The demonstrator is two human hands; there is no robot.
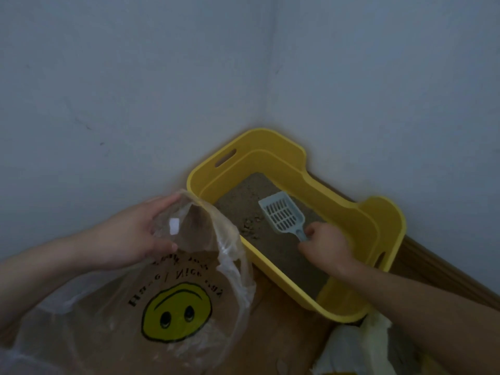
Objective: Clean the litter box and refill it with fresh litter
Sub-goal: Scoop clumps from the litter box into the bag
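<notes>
A yellow litter box (359, 212) stands in the corner of the room, with brownish litter (273, 247) in its bottom and a few clumps (250, 226) near its left wall. My right hand (324, 246) grips the handle of a pale blue slotted scoop (282, 213), whose head rests over the litter inside the box. My left hand (138, 234) holds the rim of a clear plastic bag (173, 307) printed with a yellow smiley face, held open just left of the box.
Two grey walls meet behind the box. A wooden skirting board (443, 269) runs along the right wall. The floor (281, 336) is brown wood. A pale yellow and white crumpled bag (370, 345) lies at the bottom right, next to the box's near end.
</notes>
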